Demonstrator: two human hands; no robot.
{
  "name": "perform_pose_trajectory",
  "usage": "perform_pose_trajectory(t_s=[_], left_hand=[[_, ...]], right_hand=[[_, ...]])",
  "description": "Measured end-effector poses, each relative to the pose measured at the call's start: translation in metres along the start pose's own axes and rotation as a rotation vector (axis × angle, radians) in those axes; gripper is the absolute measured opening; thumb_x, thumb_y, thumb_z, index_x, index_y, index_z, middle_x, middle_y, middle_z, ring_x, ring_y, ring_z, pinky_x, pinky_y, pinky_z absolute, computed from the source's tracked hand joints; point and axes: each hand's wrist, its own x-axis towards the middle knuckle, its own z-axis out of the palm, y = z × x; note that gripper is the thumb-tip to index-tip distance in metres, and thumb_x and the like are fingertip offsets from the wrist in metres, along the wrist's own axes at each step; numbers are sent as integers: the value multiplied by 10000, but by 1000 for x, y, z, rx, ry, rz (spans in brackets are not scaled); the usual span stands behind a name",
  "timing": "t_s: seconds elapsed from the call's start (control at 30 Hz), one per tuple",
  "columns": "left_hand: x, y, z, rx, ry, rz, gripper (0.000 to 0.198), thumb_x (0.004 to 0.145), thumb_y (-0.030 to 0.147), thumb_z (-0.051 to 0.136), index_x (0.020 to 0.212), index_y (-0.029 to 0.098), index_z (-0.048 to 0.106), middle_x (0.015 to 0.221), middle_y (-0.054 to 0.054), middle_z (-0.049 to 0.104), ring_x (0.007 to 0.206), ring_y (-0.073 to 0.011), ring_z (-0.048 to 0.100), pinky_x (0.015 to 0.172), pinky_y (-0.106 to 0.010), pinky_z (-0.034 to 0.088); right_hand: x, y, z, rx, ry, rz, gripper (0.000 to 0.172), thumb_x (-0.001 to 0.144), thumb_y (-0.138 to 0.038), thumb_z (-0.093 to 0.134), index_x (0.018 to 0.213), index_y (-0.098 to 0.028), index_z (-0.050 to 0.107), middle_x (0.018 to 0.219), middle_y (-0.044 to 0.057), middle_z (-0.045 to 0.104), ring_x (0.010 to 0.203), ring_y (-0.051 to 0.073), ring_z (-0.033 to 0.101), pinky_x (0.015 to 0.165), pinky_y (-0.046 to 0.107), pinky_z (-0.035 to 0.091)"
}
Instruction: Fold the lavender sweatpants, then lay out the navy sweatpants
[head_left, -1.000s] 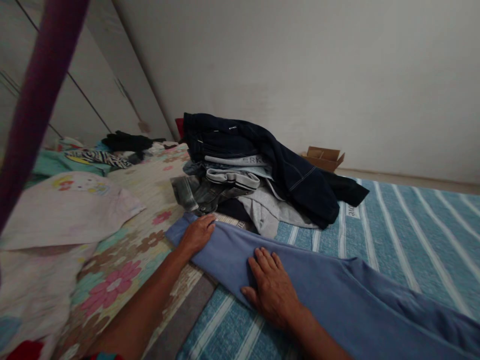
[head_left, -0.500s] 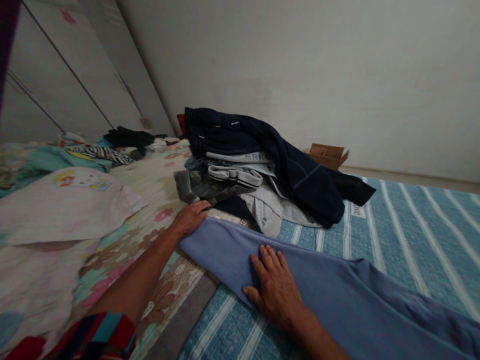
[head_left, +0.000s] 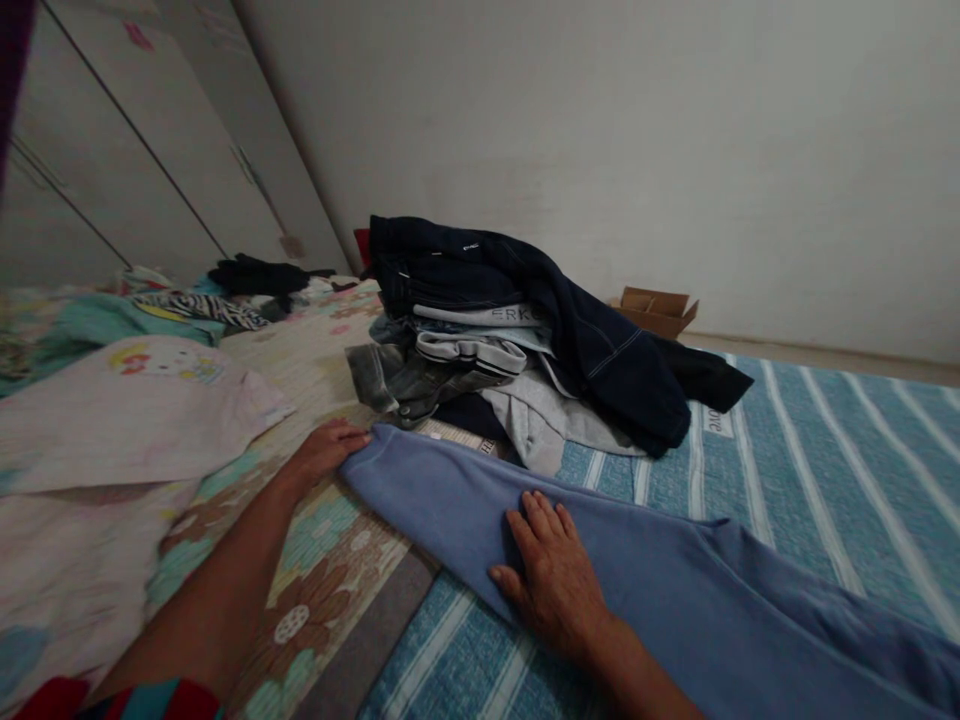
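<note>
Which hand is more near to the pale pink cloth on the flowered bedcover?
Left. The left hand lies just beside the pale pink cloth; the right hand rests farther away, flat on the blue garment.

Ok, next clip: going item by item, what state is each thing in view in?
Blue garment: spread flat, lying diagonally.
Left hand: fingers loosely curled at the garment's end, over floral bedding.
Right hand: open, palm down on the garment.
Clothes pile: loosely stacked, navy garment draped on top.
Cardboard box: flaps open.
Wardrobe doors: shut.
</note>
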Motion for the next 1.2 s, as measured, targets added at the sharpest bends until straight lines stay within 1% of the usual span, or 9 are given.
perform_pose_trajectory(t_s=[0.1, 0.2, 0.3, 0.4, 0.5, 0.63, 0.93, 1.03, 1.2], left_hand=[[4, -3, 3, -132, -67, -96, 540, 436, 615, 703, 703, 145, 696, 949, -121, 651, 1000, -321, 571, 858, -395, 453], [5, -1, 4, -274, -157, -153, 528, 414, 590, 729, 698, 149, 670, 793, -68, 653, 802, -257, 619, 745, -351, 483], [3, 3, 4, -405, -196, -203, 568, 411, 547, 765, 806, 163, 627, 715, -11, 649, 660, -191, 613, 646, -296, 483], [1, 8, 3, -505, -224, -236, 635, 420, 508, 793, 927, 186, 588, 759, 9, 672, 671, -174, 628, 649, -278, 489], [1, 13, 2, -555, -299, -263, 612, 425, 476, 812, 912, 161, 617, 783, -26, 698, 697, -194, 648, 669, -289, 503], [3, 17, 1, -558, -373, -322, 497, 423, 434, 830, 770, 122, 660, 676, -60, 695, 583, -197, 633, 576, -288, 499], [4, 17, 1, -622, -376, -361, 413, 387, 380, 852, 653, 147, 638, 617, -17, 678, 547, -162, 617, 544, -251, 496], [5, 17, 2, -629, -392, -370, 422, 385, 384, 854, 663, 145, 645, 626, -29, 686, 546, -174, 623, 550, -268, 505], [6, 20, 3, -618, -433, -393, 487, 421, 417, 844, 765, 111, 686, 703, -83, 713, 600, -214, 652, 603, -307, 526]], right_hand=[[2, -3, -2, -3, 42, 20, 524, 860, -383, 515, 1325, -147, 463, 1439, 156, 337, 1340, 300, 258, 1098, 476, 203], [8, -6, -10, -14, 118, 25, 389, 872, -306, 480, 1224, -151, 539, 1365, 138, 427, 1279, 279, 355, 1060, 425, 293], [19, -6, -20, -72, 167, 38, 268, 873, -253, 460, 1092, -168, 589, 1265, 120, 497, 1197, 261, 420, 1012, 391, 341], [32, -2, -28, -140, 177, 89, 210, 847, -231, 493, 1012, -165, 605, 1147, 126, 546, 1102, 272, 465, 945, 390, 373], [43, 4, -31, -159, 152, 149, 204, 846, -248, 505, 990, -157, 616, 1055, 126, 570, 1041, 278, 482, 895, 382, 380], [55, 11, -26, -149, 118, 181, 225, 874, -297, 482, 974, -156, 627, 1039, 116, 574, 1038, 268, 478, 890, 367, 364], [62, 14, -16, -144, 123, 242, 226, 867, -314, 497, 976, -165, 628, 1073, 108, 551, 1061, 275, 466, 886, 376, 362], [64, 15, -16, -141, 131, 277, 259, 856, -358, 518, 963, -153, 633, 1093, 121, 539, 1062, 287, 467, 860, 380, 382], [68, 19, -16, -130, 137, 317, 311, 827, -442, 558, 904, -155, 651, 1076, 131, 538, 1049, 296, 475, 816, 371, 398]])
